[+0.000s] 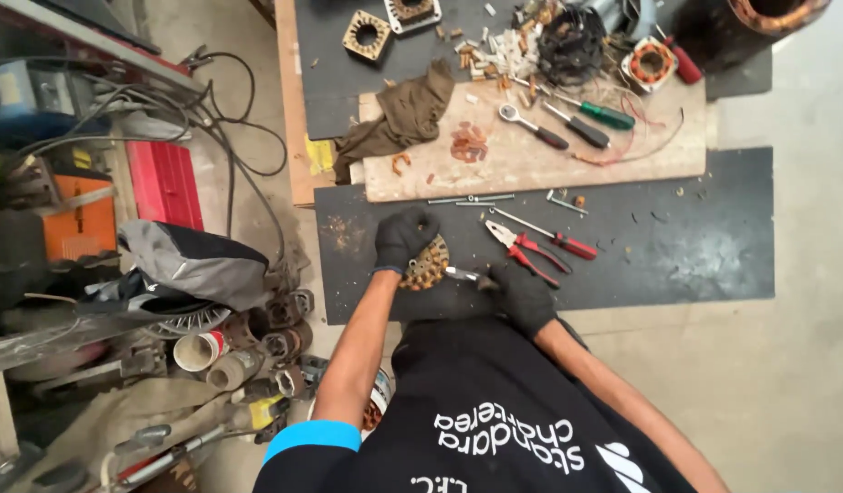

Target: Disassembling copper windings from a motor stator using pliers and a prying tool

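Looking down from the head camera, I see my left hand, in a black glove, closed over the top of a round motor stator with copper windings, which rests on the black mat at the near edge of the desk. My right hand, also gloved, is clamped on a small metal tool whose tip touches the stator's right side; I cannot tell what kind of tool it is. Just beyond the right hand lie red-handled pliers and a red-handled screwdriver. Farther back a wooden board carries a ratchet wrench, a green-handled screwdriver and a heap of copper scraps. An olive rag hangs over the board's left end.
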